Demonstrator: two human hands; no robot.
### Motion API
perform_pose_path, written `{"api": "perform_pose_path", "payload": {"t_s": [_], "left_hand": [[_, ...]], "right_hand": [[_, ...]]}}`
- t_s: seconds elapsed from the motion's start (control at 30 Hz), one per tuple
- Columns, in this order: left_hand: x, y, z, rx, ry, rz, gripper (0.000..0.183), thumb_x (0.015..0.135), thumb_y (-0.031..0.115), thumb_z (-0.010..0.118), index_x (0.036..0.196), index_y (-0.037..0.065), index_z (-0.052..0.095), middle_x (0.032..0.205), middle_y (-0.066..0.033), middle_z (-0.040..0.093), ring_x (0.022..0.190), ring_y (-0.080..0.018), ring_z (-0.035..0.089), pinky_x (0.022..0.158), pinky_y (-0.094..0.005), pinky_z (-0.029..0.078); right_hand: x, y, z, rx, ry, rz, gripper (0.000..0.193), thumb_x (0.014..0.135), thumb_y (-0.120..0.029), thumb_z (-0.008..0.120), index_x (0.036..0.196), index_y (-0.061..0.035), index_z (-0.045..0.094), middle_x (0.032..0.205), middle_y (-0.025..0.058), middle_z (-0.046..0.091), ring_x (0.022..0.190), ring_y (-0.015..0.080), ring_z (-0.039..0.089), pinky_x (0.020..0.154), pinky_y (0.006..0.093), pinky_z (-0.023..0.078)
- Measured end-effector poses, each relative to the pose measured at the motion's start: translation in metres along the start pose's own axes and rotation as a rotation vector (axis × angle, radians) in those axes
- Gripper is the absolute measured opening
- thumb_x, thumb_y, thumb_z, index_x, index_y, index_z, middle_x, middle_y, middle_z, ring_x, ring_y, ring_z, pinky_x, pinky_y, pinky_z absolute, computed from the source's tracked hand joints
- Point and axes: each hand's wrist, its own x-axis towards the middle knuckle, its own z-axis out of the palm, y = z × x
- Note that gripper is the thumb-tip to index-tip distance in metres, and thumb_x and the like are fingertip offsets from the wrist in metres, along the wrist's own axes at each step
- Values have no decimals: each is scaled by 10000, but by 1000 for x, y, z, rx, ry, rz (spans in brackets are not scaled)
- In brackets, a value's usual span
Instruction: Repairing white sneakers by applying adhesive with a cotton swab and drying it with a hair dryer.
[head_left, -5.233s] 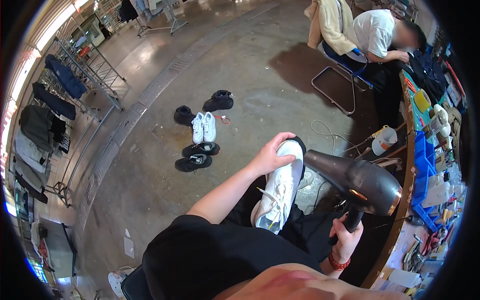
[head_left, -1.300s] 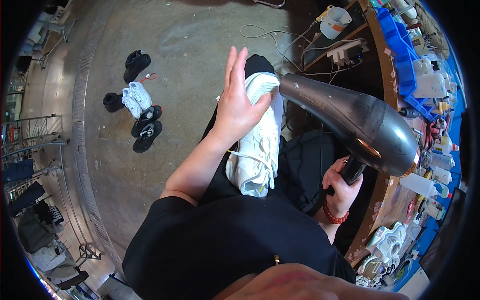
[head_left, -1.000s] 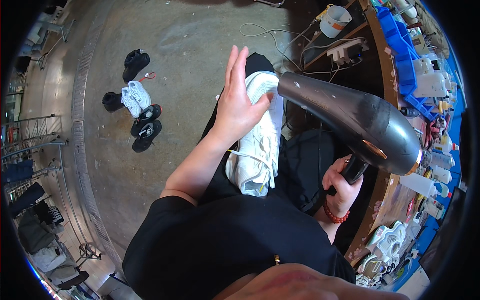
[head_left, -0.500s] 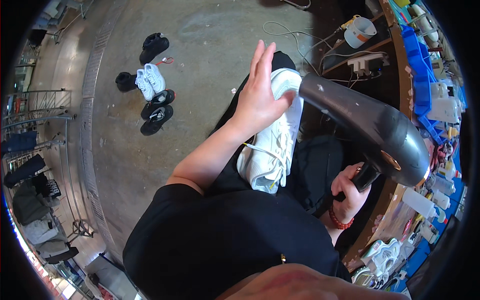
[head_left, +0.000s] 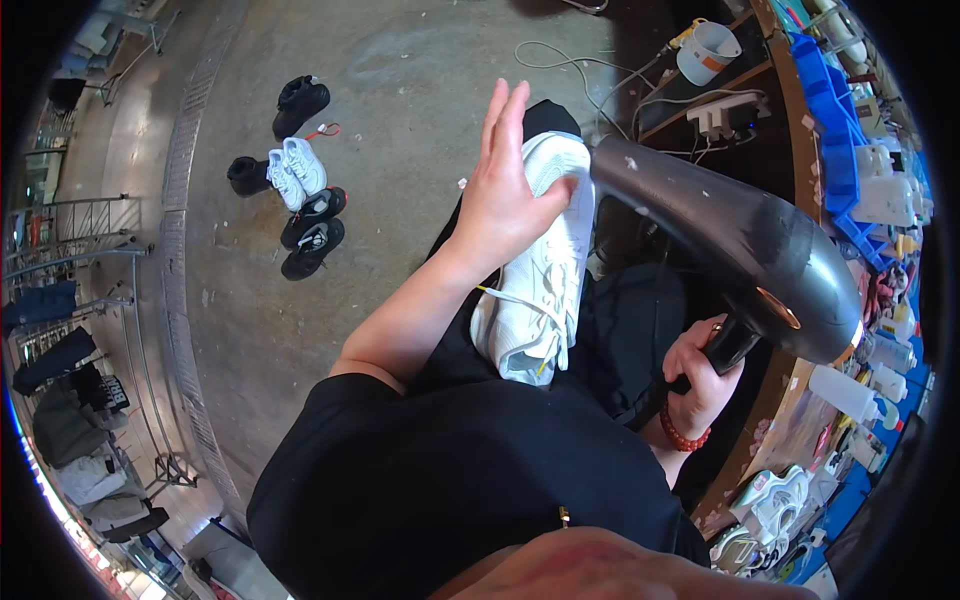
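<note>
A white lace-up sneaker (head_left: 545, 275) rests on my black-trousered leg, its toe pointing away from me. My left hand (head_left: 505, 205) lies along the left side of its toe, with fingers stretched out and the thumb over the toe top. Loose laces with yellow tips hang at the shoe's collar. My right hand (head_left: 700, 370) is closed around the handle of a black hair dryer (head_left: 745, 245). The dryer's nozzle points at the sneaker's toe from the right, very close to it. A red bead bracelet circles my right wrist.
On the floor to the left stand black shoes (head_left: 314, 248) and a white sneaker pair (head_left: 296, 172). At right, a workbench holds blue bins (head_left: 828, 120), bottles (head_left: 845, 392) and more sneakers (head_left: 770, 510). A power strip (head_left: 725, 117) and a white bucket (head_left: 707, 52) sit beneath.
The view has shifted slightly. My left thumb has moved a little on the sneaker's toe, and the dryer stays aimed there.
</note>
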Motion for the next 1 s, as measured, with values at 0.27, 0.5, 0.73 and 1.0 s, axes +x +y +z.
{"api": "perform_pose_path", "payload": {"t_s": [0.27,0.5,0.73,1.0], "left_hand": [[-2,-3,4,35,7,39,966,757,96,785,1540,49,222,1591,-233,210,1414,-379,358,1140,-451,345],[-3,-2,7,-8,-4,39,939,779,164,765,1520,19,207,1542,-250,264,1332,-396,447,1076,-437,416],[-6,4,0,150,13,-141,891,769,232,777,1464,2,268,1236,-211,529,1123,-348,578,935,-430,487],[-6,-11,-4,54,91,-120,753,822,222,806,1383,-43,378,1047,-116,628,929,-194,658,826,-319,532]], "right_hand": [[-1,1,-7,40,12,-7,165,724,85,574,863,4,539,626,50,501,443,130,465,424,246,398],[-3,1,-13,97,-22,19,190,719,76,589,888,2,544,637,49,504,449,131,468,425,248,406],[-3,-1,-9,102,-49,40,223,715,56,605,918,5,530,666,66,523,452,137,477,428,245,411],[2,1,-1,122,-100,32,221,716,60,597,919,8,527,661,69,519,449,138,476,427,245,418]]}}
